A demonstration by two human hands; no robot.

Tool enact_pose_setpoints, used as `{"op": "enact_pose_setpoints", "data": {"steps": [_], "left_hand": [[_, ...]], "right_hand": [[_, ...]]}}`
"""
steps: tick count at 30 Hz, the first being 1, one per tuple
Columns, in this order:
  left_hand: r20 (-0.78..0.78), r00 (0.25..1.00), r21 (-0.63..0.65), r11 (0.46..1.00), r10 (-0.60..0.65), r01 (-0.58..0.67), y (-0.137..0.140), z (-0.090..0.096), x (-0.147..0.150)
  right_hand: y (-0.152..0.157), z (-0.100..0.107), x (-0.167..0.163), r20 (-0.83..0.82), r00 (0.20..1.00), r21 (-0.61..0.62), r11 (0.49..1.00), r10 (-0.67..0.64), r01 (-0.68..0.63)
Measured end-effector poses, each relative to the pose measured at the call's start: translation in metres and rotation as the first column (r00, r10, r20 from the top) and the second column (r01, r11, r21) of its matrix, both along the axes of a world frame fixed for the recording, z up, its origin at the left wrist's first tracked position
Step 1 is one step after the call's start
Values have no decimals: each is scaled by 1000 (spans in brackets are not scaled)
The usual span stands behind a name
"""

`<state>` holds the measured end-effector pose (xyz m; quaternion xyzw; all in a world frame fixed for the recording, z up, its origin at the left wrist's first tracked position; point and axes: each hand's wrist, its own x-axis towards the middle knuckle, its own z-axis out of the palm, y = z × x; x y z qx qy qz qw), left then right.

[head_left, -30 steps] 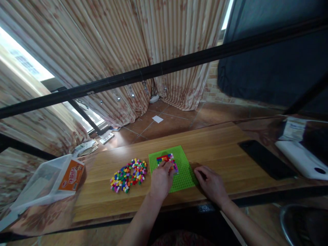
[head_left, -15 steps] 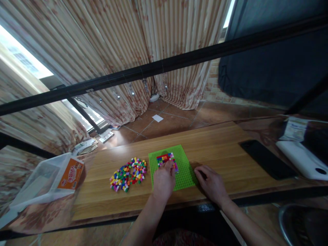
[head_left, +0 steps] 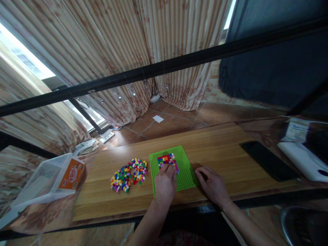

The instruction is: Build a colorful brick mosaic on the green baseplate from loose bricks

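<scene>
A green studded baseplate [head_left: 185, 171] lies on the wooden board, with a patch of small colored toy bricks [head_left: 166, 159] set on its upper middle. My left hand [head_left: 166, 182] is over the plate's near left part, fingertips pinched together at the near edge of that patch. Whatever the pinch may hold is hidden by the fingers. Curled loosely, my right hand [head_left: 212, 186] rests on the board beside the plate's right edge, and nothing shows in its fingers. Left of the plate is a spread pile of loose multicolored bricks [head_left: 128, 175].
The wooden board [head_left: 102, 205] carries a black phone-like slab [head_left: 269, 160] at its right. Beyond that lies a white device [head_left: 302, 160]. A clear plastic bin [head_left: 48, 184] with an orange label stands to the left. A dark rail [head_left: 143, 72] crosses in front of the curtains.
My left hand has drawn back slightly toward me, uncovering more of the brick patch. My right hand stays in place beside the plate. The view has shifted a little.
</scene>
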<state>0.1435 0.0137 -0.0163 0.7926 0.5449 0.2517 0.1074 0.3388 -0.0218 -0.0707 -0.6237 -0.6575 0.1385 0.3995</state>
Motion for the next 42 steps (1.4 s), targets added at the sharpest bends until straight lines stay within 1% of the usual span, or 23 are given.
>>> {"op": "enact_pose_setpoints", "data": {"steps": [3, 8, 11, 14, 18, 20, 25, 27, 30, 34, 42], "left_hand": [[-2, 1000, 10, 1000, -26, 26, 1, 0, 0], [-110, 994, 16, 999, -27, 29, 3, 2, 2], [-141, 990, 28, 999, -29, 33, 4, 2, 2], [-137, 990, 54, 997, -45, 53, 7, 1, -1], [-122, 986, 96, 987, -114, 126, 12, 1, -5], [-122, 984, 108, 984, -127, 141, 15, 1, -5], [-102, 994, 149, 987, -49, 64, 18, -2, -5], [-80, 996, 156, 986, -47, 59, 18, -5, -6], [-79, 995, 191, 978, -69, 83, 17, -9, -9], [-144, 986, 234, 965, -89, 121, 14, -8, -10], [-326, 939, 252, 946, -113, 202, 12, -9, -7]], "right_hand": [[0, 1, 0, -3, 1000, -3, 1000, 1, -1], [0, 3, -1, -8, 1000, 4, 1000, -3, 3], [0, 2, -1, -1, 1000, -1, 1000, -3, 3], [1, 1, 0, 9, 1000, -4, 1000, -6, 6], [0, 1, -1, 0, 1000, 3, 1000, -11, 11], [0, 1, -1, -3, 1000, 8, 1000, -14, 14], [0, 0, -1, 4, 1000, 6, 1000, -11, 11], [0, 0, 0, 3, 1000, -4, 1000, -2, 2], [0, 1, 0, -1, 1000, -16, 1000, 7, -7], [0, 1, -1, 6, 1000, -7, 1000, -8, 8], [0, -2, 0, 21, 1000, 8, 1000, -7, 7]]}}
